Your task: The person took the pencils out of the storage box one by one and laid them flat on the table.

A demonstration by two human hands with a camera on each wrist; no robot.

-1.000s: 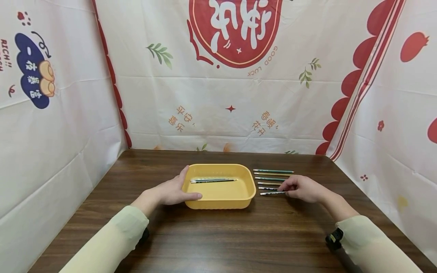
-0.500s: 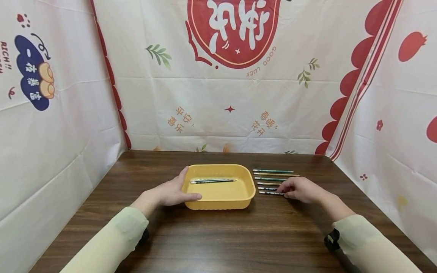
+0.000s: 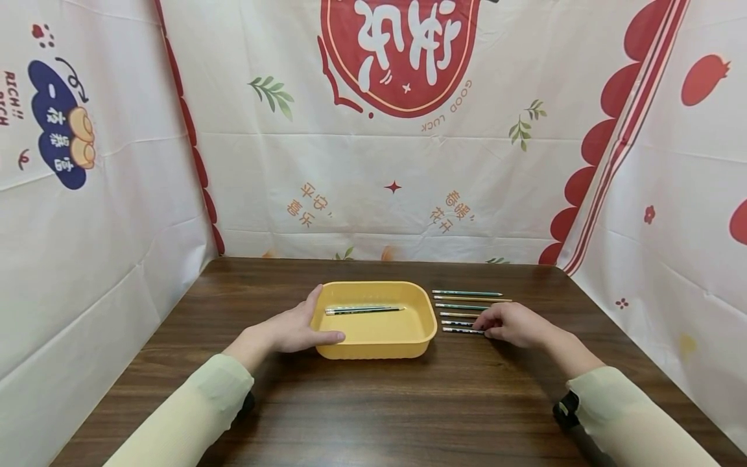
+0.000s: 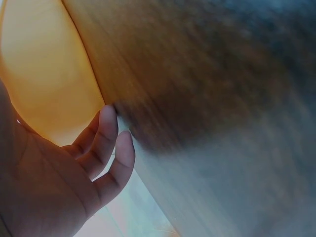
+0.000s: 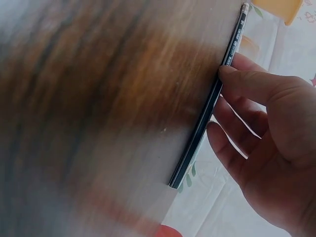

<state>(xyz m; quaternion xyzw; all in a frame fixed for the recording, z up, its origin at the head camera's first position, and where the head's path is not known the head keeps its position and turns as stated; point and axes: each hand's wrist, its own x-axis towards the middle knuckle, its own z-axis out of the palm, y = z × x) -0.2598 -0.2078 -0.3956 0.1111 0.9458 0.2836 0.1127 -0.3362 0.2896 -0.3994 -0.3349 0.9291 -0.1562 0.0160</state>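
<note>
My left hand [image 3: 292,324] grips the left end of a yellow plastic basin [image 3: 379,350], thumb over the front rim. In the left wrist view its curled fingers [image 4: 106,128] lie against the outer wall. Dark-bodied pencils [image 3: 364,310] lie together inside the basin. To the right, my right hand [image 3: 519,323] pinches a black pencil [image 5: 197,126], the nearest of a row. The right wrist view shows the thumb on the pencil's side, its eraser end pointing towards the basin. The hand covers the right ends of some pencils.
Beyond the black pencil lie another dark pencil [image 3: 455,323], yellow pencils [image 3: 461,314] and green pencils [image 3: 467,292], roughly parallel. All rest on a dark wooden table [image 3: 373,408]. Printed white cloth [image 3: 350,155] hangs behind and at both sides.
The nearest black pencil has turned slightly in my right hand and lies more in line with the row. That hand has shifted a little left; the left hand keeps its hold.
</note>
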